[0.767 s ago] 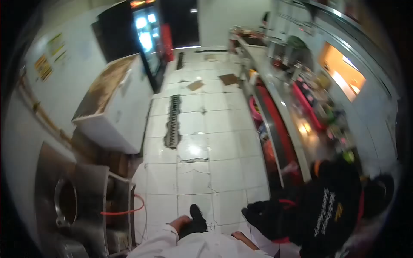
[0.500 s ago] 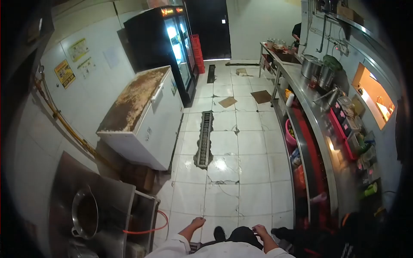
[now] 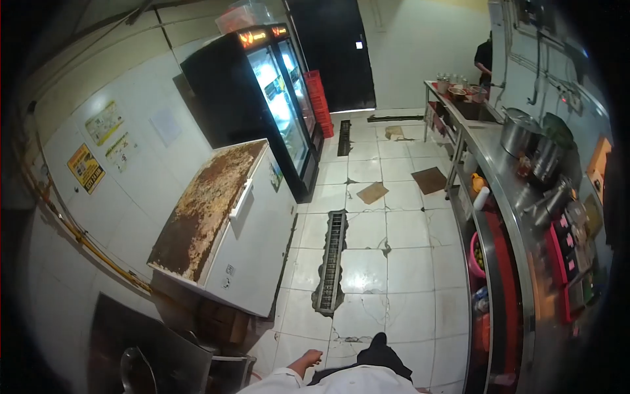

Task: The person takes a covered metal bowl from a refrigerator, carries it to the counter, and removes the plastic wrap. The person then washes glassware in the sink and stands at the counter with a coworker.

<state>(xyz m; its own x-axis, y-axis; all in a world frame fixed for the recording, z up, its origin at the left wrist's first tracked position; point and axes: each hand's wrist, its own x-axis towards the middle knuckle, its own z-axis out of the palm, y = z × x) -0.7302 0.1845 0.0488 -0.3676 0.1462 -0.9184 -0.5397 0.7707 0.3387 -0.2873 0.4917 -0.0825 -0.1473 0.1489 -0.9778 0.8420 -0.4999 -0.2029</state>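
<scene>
My left hand [image 3: 311, 358] hangs in front of me at the bottom of the head view, its fingers loosely curled in with nothing visible in them. It touches nothing and is over the white tiled floor [image 3: 367, 262]. My right hand is out of sight below the lower edge, apart from what may be a sliver of skin. One dark shoe [image 3: 379, 339] points forward on the tiles. Left of my left hand stands a metal cooking unit [image 3: 177, 354] with a pan [image 3: 136, 371] on it, partly cut off.
A chest freezer [image 3: 252, 243] with a rusty top and black glass-door fridges [image 3: 223, 92] line the left. A steel counter [image 3: 489, 151] with pots [image 3: 520, 130] runs along the right. A broken-edged floor drain [image 3: 332, 262] and cardboard pieces [image 3: 373, 192] lie ahead. A person [image 3: 484, 62] stands far right.
My view has shifted forward and left; the freezer and drain appear nearer. My right hand has dropped out of sight. The pan has slid toward the bottom edge, and the far person shows more.
</scene>
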